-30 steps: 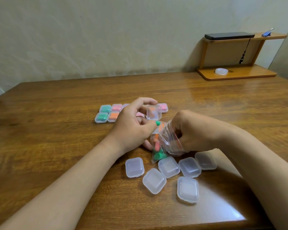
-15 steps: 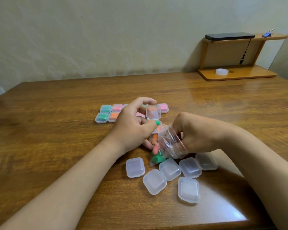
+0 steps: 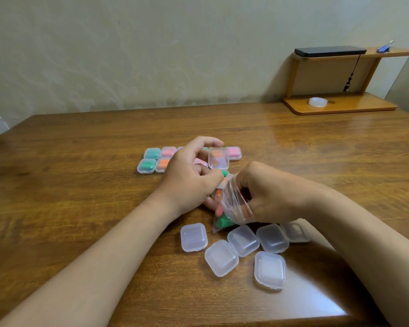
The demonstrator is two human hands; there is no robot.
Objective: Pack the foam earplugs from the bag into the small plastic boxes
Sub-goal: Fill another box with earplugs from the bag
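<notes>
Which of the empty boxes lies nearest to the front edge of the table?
The empty box lowest in view, at the right; the other five lie farther back.

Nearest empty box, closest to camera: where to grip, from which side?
Come straight down from above and pinch its left and right side walls. The nearest empty box lies flat and shut on the table, so only its low walls offer a hold. Those two sides look free; another empty box sits close by its far edge.
</notes>
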